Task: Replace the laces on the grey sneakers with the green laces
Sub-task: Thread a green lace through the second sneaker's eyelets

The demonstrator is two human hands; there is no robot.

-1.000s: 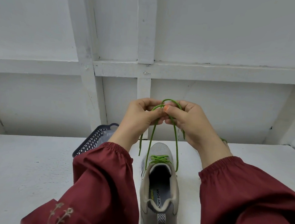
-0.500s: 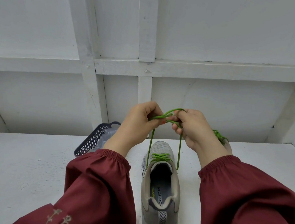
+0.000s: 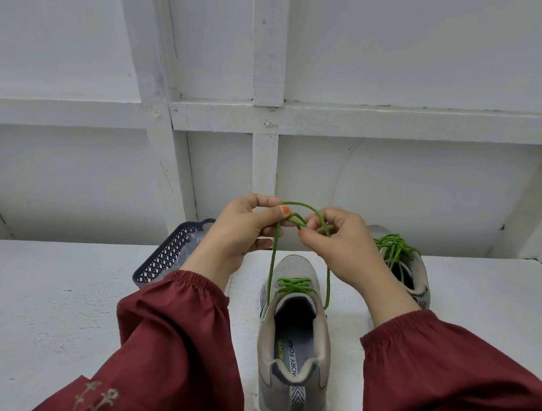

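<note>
Both hands have parted slightly, left hand [image 3: 239, 235] and right hand [image 3: 346, 243] fingers pinching the green lace [image 3: 272, 257] loops above the sneaker [image 3: 293, 353]; a slack pinch could undo the bow.

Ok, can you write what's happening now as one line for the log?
step: tying lace | left hand: pinching lace | right hand: pinching lace | shoe: laced green, on table | second shoe: green laces, behind right hand

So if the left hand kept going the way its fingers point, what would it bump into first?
The left hand points across at the right hand, and both pinch the green lace. It would probably meet the right hand's fingertips first, though depth is hard to judge.
</note>
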